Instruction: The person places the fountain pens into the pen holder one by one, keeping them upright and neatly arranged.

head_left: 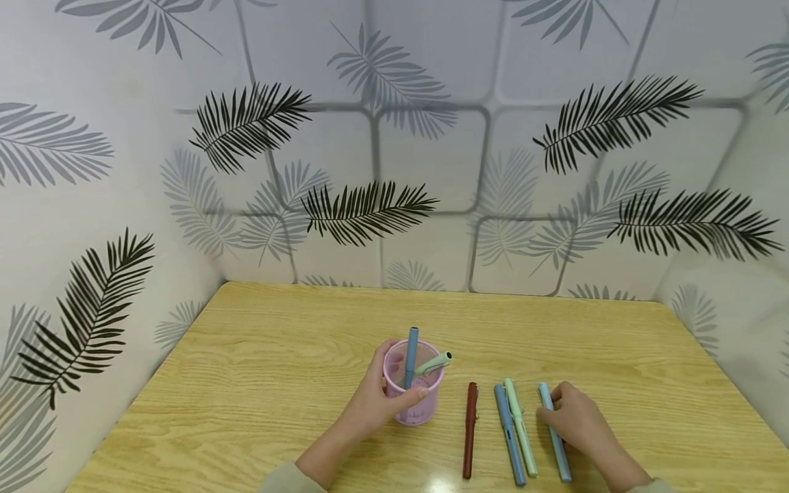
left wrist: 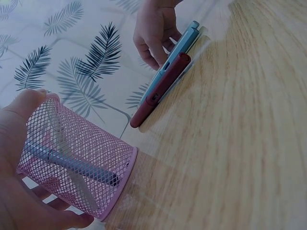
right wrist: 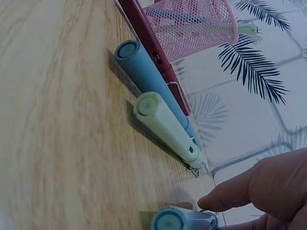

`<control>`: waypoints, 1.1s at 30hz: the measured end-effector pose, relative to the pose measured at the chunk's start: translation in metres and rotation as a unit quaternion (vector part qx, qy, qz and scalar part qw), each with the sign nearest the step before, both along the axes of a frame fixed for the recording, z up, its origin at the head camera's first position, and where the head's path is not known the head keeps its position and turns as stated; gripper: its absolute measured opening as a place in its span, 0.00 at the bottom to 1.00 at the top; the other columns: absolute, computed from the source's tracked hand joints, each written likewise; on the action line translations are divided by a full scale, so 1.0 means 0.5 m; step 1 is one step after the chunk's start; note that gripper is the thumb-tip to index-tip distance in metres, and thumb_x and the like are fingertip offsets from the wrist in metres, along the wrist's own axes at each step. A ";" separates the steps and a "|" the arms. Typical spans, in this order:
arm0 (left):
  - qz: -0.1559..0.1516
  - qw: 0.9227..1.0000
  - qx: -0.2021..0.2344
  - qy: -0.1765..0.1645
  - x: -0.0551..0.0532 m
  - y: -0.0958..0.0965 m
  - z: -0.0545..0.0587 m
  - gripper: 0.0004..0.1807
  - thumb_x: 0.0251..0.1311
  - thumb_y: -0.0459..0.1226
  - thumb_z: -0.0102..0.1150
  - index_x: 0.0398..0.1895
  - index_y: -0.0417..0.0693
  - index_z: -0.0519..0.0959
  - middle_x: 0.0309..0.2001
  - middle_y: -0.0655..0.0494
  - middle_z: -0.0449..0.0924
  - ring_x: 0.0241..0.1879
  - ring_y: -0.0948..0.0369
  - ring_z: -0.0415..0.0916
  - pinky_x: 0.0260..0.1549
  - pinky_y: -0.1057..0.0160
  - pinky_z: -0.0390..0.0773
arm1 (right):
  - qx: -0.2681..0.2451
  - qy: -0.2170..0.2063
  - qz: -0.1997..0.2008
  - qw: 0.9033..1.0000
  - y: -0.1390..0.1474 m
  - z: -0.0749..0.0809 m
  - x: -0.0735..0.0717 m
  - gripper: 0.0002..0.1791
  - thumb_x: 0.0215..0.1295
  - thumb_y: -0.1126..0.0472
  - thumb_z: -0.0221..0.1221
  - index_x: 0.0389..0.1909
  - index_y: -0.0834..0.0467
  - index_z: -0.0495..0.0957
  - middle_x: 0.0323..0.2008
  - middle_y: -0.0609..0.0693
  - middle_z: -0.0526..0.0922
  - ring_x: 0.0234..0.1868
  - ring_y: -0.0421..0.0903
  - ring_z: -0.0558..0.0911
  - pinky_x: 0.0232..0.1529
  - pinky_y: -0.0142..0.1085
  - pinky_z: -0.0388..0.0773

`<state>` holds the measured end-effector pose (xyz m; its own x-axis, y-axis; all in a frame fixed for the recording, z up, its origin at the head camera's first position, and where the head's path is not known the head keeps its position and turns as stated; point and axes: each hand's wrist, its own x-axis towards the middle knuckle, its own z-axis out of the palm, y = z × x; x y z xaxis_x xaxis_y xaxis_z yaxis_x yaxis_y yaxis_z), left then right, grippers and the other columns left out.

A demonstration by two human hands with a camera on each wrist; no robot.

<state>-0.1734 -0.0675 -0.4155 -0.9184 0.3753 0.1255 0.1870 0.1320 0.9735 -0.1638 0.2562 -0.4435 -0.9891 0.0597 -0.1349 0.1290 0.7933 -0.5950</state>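
Observation:
My left hand [head_left: 376, 400] grips a pink mesh pen cup [head_left: 422, 411] that stands upright on the table. Inside the cup lean a blue pen [head_left: 411, 352] and a pale green pen [head_left: 436, 363]. To the right, my right hand [head_left: 579, 414] pinches a light blue pen [head_left: 557, 445] near its clip end; the right wrist view has the thumb at the clip of this light blue pen [right wrist: 175, 219]. Between the hands lie a dark red pen [head_left: 470, 431], a blue pen [head_left: 510, 435] and a light green pen [head_left: 521, 428], the last two touching or nearly so.
The wood-grain table [head_left: 277, 342] meets a wall [head_left: 425, 246] with leaf-patterned covering at its back edge. Similar walls flank the table on the left and right. A light glare [head_left: 439, 483] shows on the front of the tabletop.

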 end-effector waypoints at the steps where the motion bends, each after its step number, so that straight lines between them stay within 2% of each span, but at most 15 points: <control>1: 0.000 1.000 -0.001 0.000 0.000 0.000 -0.001 0.45 0.56 0.41 0.64 0.70 0.48 0.47 0.62 0.42 0.60 0.60 0.44 0.61 0.52 0.45 0.68 | 0.000 0.000 0.000 1.000 0.000 0.000 0.000 0.18 0.57 0.63 0.59 0.40 0.73 0.67 0.29 0.58 0.75 0.21 0.45 0.73 0.19 0.36 0.73; 13: 0.000 1.000 -0.001 -0.004 0.000 -0.001 -0.004 0.45 0.56 0.41 0.64 0.71 0.48 0.46 0.63 0.42 0.58 0.61 0.44 0.60 0.53 0.45 0.68 | -0.010 -0.013 -0.012 1.000 0.000 -0.001 -0.002 0.19 0.55 0.63 0.57 0.43 0.73 0.67 0.25 0.54 0.73 0.18 0.45 0.72 0.17 0.35 0.72; 20: -0.003 1.000 0.000 -0.003 -0.001 -0.001 -0.005 0.45 0.56 0.41 0.64 0.71 0.49 0.46 0.63 0.41 0.58 0.61 0.42 0.59 0.52 0.45 0.68 | -0.029 -0.018 -0.021 0.999 0.002 0.004 0.002 0.21 0.55 0.63 0.56 0.45 0.72 0.66 0.31 0.60 0.76 0.21 0.46 0.74 0.17 0.36 0.74; 33: -0.007 1.000 0.005 -0.001 -0.002 -0.002 -0.006 0.45 0.57 0.41 0.63 0.71 0.49 0.46 0.63 0.42 0.57 0.60 0.42 0.60 0.51 0.46 0.70 | -0.053 -0.020 -0.020 0.998 0.007 0.013 0.007 0.21 0.56 0.64 0.55 0.47 0.73 0.64 0.31 0.61 0.76 0.24 0.47 0.74 0.19 0.38 0.75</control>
<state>-0.1743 -0.0683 -0.4185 -0.9136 0.3860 0.1277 0.1870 0.1199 0.9750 -0.1604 0.2598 -0.4368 -0.9797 0.0824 -0.1827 0.1852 0.7200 -0.6687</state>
